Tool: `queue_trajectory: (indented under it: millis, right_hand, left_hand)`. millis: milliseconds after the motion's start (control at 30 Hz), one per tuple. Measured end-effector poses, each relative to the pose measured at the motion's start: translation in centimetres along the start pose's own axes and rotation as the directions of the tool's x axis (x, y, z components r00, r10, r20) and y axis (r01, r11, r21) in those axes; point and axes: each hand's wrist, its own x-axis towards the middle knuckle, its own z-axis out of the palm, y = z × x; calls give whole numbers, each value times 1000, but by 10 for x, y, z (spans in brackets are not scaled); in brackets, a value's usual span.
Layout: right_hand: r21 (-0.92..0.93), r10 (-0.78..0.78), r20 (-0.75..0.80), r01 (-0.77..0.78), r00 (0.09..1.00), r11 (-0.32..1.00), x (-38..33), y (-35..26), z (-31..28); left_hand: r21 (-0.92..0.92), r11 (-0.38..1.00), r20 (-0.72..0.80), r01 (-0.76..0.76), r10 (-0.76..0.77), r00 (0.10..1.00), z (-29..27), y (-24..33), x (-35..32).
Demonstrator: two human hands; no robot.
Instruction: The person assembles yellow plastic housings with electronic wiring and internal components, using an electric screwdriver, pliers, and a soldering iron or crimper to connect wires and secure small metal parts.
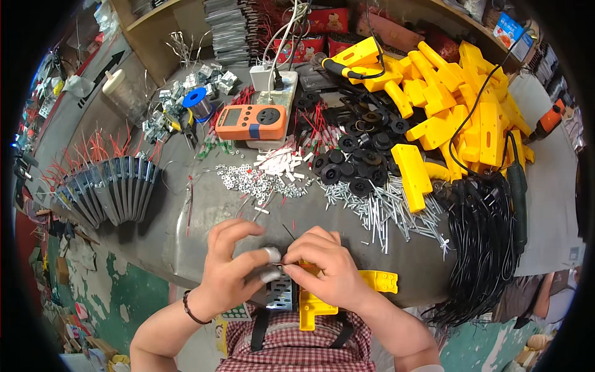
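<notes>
My left hand (238, 263), its thumb and index fingertips wrapped in white tape, is closed in a pinch. My right hand (328, 263) pinches from the other side, and the fingertips meet over a thin wire (280, 265), mostly hidden by them. Below the hands a yellow plastic housing (317, 305) lies at the table edge above my lap, one arm of it reaching out right of my right wrist. Beside it, under my left fingers, sits a slotted metal plate (280, 296). A dark wire end (289, 232) sticks up behind the fingers.
Loose screws (384, 211), small nuts (248, 181), white sleeves (282, 161) and black knobs (362, 155) lie ahead. Yellow housings (458, 93) pile up at right, above black cables (486, 248). An orange meter (251, 122) stands behind. Fanned metal plates with red wires (114, 186) are left.
</notes>
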Motion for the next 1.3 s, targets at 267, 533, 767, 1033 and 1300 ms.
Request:
queue_trajectory:
  millis: [267, 533, 767, 1033, 1300]
  right_hand:
    - [-282, -166, -85, 136, 982, 950, -5, -8, 6]
    - [-279, -151, -63, 128, 986, 952, -3, -7, 10]
    - [-106, -45, 15, 46, 999, 993, 1, -1, 4]
    - [-501, -208, -102, 130, 973, 856, -1, 4, 12]
    - [-381, -145, -173, 70, 974, 922, 0, 3, 8]
  left_hand:
    - [-502, 501, 455, 705, -541, 707, 0, 6, -4]
    - [-627, 85, 637, 775, -517, 572, 4, 2, -6]
    - [-135, 987, -74, 91, -101, 992, 20, -3, -16]
    - [-364, 753, 387, 548, -413, 824, 17, -15, 17]
    - [-33, 958, 116, 285, -280, 953, 27, -58, 59]
